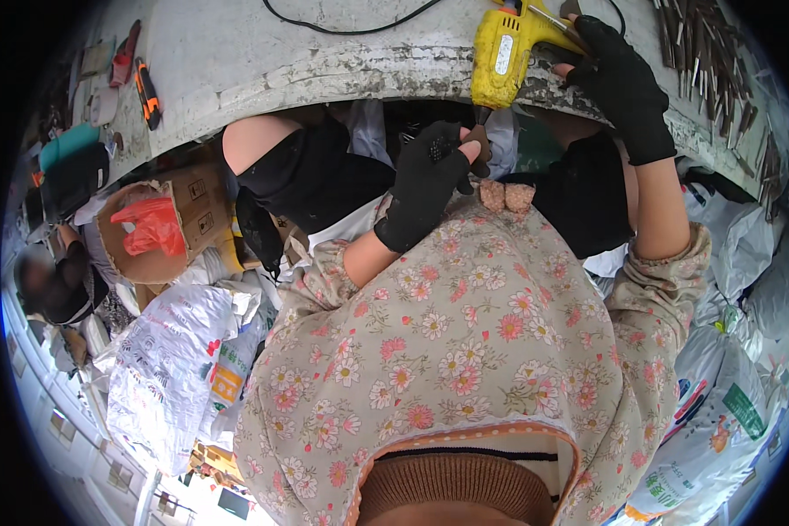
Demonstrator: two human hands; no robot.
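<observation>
My right hand (621, 92), in a black fingerless glove, is closed around the handle of a yellow hot glue gun (497, 66) at the bench's front edge. The gun's nozzle points down toward my left hand (425, 184), gloved the same way. Between that hand's thumb and fingers is pinched a small flat brown piece (478, 138), right by the nozzle tip; its full shape is partly hidden. Two small pinkish-brown speckled lumps (505, 197) rest at my lap, just below the left fingertips.
Many thin dark brown sticks (706, 66) lie on the bench (228, 53) at right. At left are an orange-black utility knife (146, 94) and a cardboard box (203, 210) with a red bag. A black cable (351, 32) crosses the bench. Another person (66, 280) sits far left.
</observation>
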